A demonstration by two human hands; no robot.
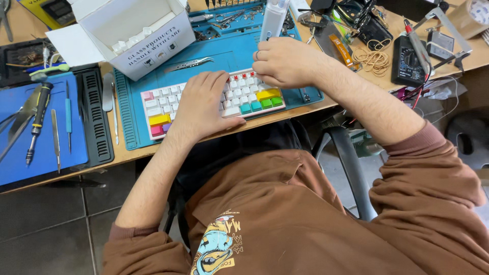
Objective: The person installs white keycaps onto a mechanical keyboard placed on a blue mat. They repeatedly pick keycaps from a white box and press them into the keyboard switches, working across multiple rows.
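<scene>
A small keyboard point(214, 102) with white keys and a few pink, yellow, green and teal ones lies on a teal work mat point(239, 53) at the near edge of the wooden table point(127, 155). The left hand point(201, 104) lies flat across its middle, fingers spread and thumb at the near edge. The right hand point(285, 62) rests on its upper right corner, fingers curled under; what they pinch cannot be told. Tweezers point(189, 64) lie just behind, beside an open white box point(135, 33). A blue mat point(41, 127) with a screwdriver point(36, 119) lies left.
</scene>
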